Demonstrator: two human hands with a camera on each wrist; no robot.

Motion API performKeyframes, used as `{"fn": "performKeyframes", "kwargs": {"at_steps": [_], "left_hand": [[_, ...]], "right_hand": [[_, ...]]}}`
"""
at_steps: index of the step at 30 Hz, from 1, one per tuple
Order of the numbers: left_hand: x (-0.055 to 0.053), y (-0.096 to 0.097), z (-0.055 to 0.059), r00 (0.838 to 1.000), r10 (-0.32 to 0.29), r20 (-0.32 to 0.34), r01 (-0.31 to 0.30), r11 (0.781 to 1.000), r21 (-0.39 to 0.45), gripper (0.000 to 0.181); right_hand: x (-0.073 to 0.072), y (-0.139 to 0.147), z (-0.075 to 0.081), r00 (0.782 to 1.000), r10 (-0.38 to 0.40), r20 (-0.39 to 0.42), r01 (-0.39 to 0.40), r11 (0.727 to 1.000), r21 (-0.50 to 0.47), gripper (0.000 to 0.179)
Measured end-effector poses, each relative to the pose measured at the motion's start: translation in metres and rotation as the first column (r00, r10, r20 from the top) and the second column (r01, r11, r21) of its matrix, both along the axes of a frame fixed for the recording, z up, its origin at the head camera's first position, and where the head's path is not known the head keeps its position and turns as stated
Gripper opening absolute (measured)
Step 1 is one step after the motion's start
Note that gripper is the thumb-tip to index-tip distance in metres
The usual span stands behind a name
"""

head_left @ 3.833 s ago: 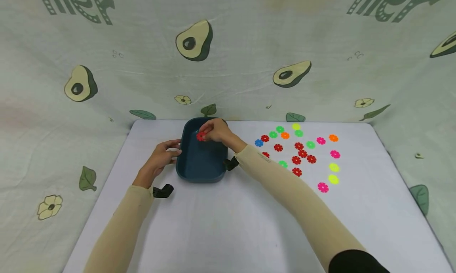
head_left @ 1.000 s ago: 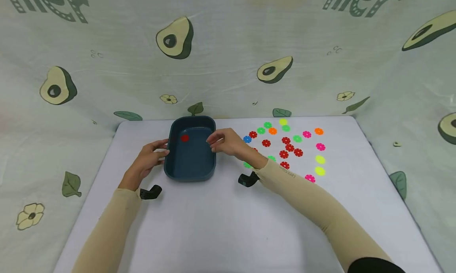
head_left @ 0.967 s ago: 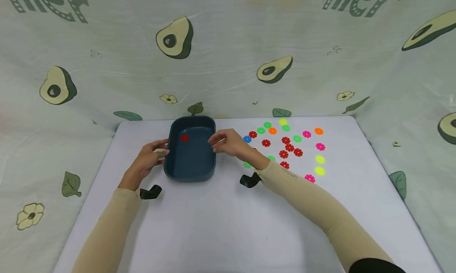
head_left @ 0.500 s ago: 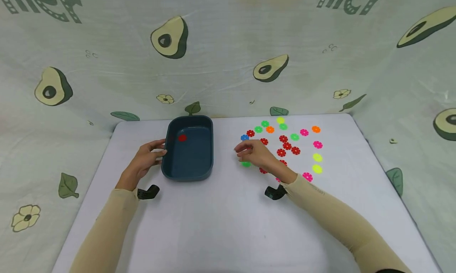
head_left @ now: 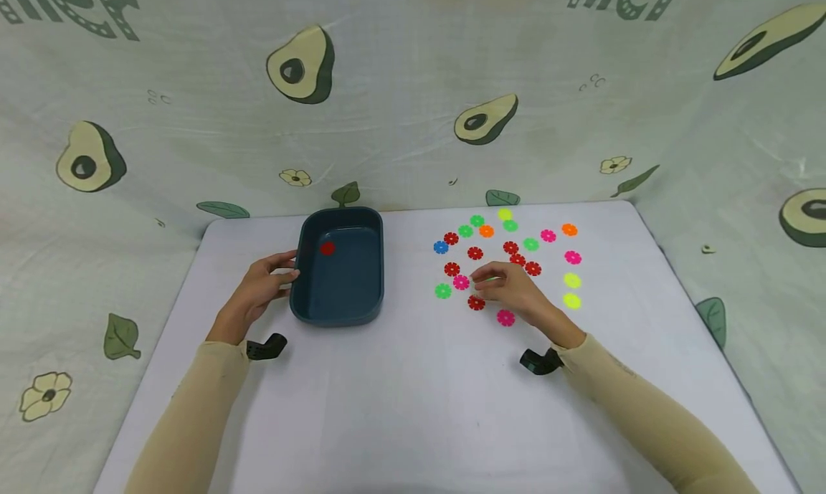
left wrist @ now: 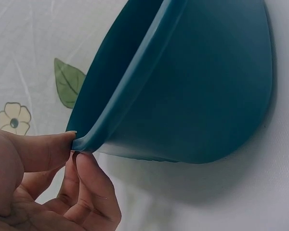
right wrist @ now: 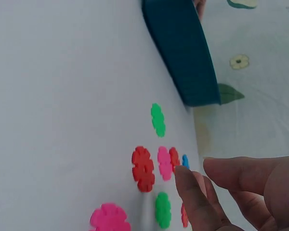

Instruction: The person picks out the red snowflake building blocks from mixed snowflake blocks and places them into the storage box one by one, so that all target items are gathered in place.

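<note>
At the left of the head view my left hand pinches the rim of a dark blue plastic tub. The left wrist view shows thumb and fingers on either side of that rim. One red notched disc lies inside the tub. My right hand is over the scattered discs, thumb and fingers apart with nothing between them. Near its fingertips lie a pink disc and a red disc. The right wrist view also shows a green disc, which the hand hides in the head view.
Several red, green, pink, orange and yellow discs are spread over the right part of the white table, with a blue disc at their left edge. A printed cloth hangs behind the table. Each wrist carries a black camera mount.
The red disc that my right hand held over the tub now lies inside it. My right hand has moved right, from the tub to the discs. My left hand stays at the rim.
</note>
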State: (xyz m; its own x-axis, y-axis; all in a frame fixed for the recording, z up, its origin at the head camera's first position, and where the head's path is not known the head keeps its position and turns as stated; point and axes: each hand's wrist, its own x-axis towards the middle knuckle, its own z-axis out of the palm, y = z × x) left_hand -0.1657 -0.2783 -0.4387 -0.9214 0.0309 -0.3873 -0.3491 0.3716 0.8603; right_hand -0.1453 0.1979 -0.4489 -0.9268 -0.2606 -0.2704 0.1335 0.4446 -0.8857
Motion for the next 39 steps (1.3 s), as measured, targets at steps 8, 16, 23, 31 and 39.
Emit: {"fn": "performKeyframes", "kwargs": {"at_steps": [8, 16, 23, 31, 39], "left_hand": [[0.000, 0.000, 0.000, 1.000, -0.002, 0.002, 0.002, 1.000, -0.010, 0.060], [0.000, 0.000, 0.002, 1.000, 0.008, 0.004, -0.008, 1.000, 0.007, 0.060], [-0.002, 0.000, 0.003, 1.000, 0.018, 0.005, -0.018, 1.000, 0.020, 0.060], [-0.001, 0.002, 0.003, 1.000, 0.011, 0.012, -0.011, 1.000, 0.017, 0.060], [0.000, 0.002, 0.000, 1.000, 0.018, 0.016, -0.018, 1.000, 0.020, 0.060]], "right_hand": [[0.000, 0.036, -0.005, 0.996, -0.090, 0.019, 0.090, 0.996, -0.015, 0.038], [-0.001, 0.062, -0.004, 0.985, -0.173, -0.009, 0.173, 0.982, 0.072, 0.041], [-0.006, 0.075, -0.004, 0.976, -0.216, -0.043, 0.219, 0.967, 0.128, 0.042], [-0.013, 0.087, -0.008, 0.966, -0.249, -0.065, 0.256, 0.956, 0.143, 0.042], [-0.017, 0.092, -0.014, 0.964, -0.255, -0.074, 0.265, 0.944, 0.197, 0.043]]}}
